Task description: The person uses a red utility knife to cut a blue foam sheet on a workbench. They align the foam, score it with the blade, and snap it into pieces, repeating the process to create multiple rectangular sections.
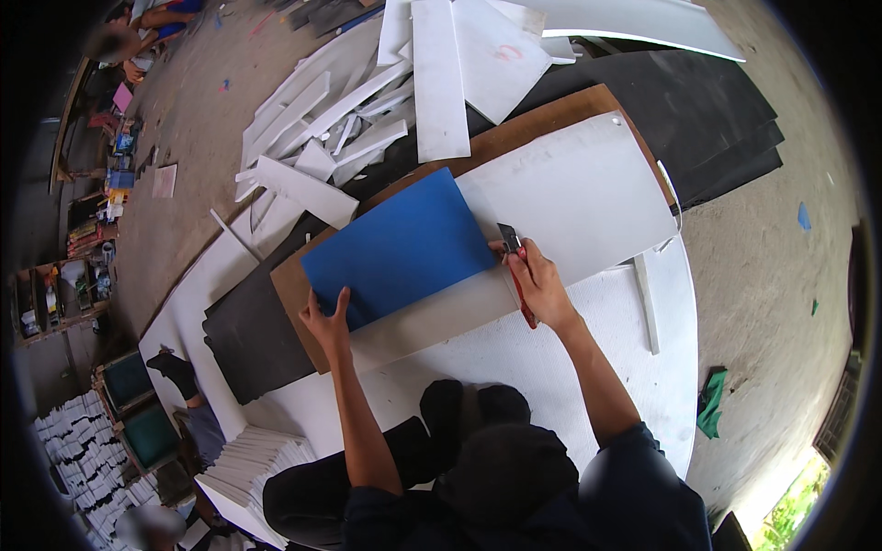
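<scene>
A flat blue sheet (400,248) lies slantwise on a larger white sheet (579,197), which rests on a brown board (292,280). At the blue sheet's lower left corner is my left hand (328,323), its thumb and forefinger spread against the edge. My right hand (540,286) is closed round a red utility knife (525,308). The knife's dark metal end points up and away from me, beside the blue sheet's right end. Part of the knife's handle is hidden by my fingers.
Black sheets (680,106) lie under the board. White offcuts (322,119) are heaped beyond it. A stack of white pieces (253,468) stands at lower left, near another person's leg (197,413). Shelves (60,294) line the left; a green scrap (710,401) lies on the floor at right.
</scene>
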`<state>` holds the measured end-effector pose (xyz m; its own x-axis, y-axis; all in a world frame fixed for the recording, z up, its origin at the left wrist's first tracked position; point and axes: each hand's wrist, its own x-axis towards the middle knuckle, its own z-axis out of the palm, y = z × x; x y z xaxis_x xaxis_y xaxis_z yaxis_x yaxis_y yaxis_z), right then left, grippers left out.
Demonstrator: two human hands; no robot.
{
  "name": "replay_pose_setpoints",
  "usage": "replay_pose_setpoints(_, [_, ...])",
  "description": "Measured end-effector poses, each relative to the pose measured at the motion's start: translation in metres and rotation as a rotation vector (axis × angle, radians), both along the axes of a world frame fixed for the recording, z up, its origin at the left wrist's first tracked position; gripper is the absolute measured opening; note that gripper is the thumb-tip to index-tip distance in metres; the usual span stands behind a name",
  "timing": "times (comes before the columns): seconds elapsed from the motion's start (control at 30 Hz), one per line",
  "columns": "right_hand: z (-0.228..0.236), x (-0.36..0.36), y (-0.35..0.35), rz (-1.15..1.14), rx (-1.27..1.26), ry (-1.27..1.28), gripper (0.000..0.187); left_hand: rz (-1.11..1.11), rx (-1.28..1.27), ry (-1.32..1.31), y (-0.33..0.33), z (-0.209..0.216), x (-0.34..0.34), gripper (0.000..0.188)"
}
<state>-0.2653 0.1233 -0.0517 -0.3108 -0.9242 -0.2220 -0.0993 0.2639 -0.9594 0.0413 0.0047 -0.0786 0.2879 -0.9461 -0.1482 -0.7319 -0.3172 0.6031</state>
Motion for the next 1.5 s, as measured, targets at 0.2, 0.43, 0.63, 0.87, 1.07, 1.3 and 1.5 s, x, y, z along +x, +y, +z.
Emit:
replay_pose_setpoints(0.2, [-0.010, 0.000, 0.002, -0.030, -0.089, 0.041, 0.018, 0.013, 0.014, 0.014, 0.001, 0.000, -0.003, 0.078])
replay_pose_setpoints(0.43, [-0.006, -0.005, 0.006, -0.090, 0.000, -0.035, 0.020, 0.030, -0.149, 0.049, 0.003, -0.013, 0.001, 0.077])
replay_pose_setpoints(0.63, [-0.004, -0.009, 0.010, -0.032, -0.031, -0.020, 0.020, 0.047, -0.218, -0.018, 0.011, -0.013, -0.005, 0.071])
replay_pose_setpoints(0.87, [-0.006, -0.009, 0.011, -0.024, -0.032, -0.035, 0.019, 0.062, -0.239, -0.050, 0.017, -0.011, -0.014, 0.067])
replay_pose_setpoints(1.07, [-0.004, -0.009, 0.010, -0.002, -0.026, 0.007, 0.020, 0.060, -0.228, -0.018, 0.016, -0.013, -0.012, 0.068])
replay_pose_setpoints(1.3, [-0.006, -0.011, 0.012, 0.015, -0.030, 0.006, 0.021, 0.043, -0.266, 0.067, 0.015, -0.019, -0.009, 0.063])
replay_pose_setpoints(1.5, [-0.008, -0.013, 0.015, 0.034, -0.069, 0.031, 0.021, 0.051, -0.253, 0.088, 0.016, -0.023, -0.007, 0.063])
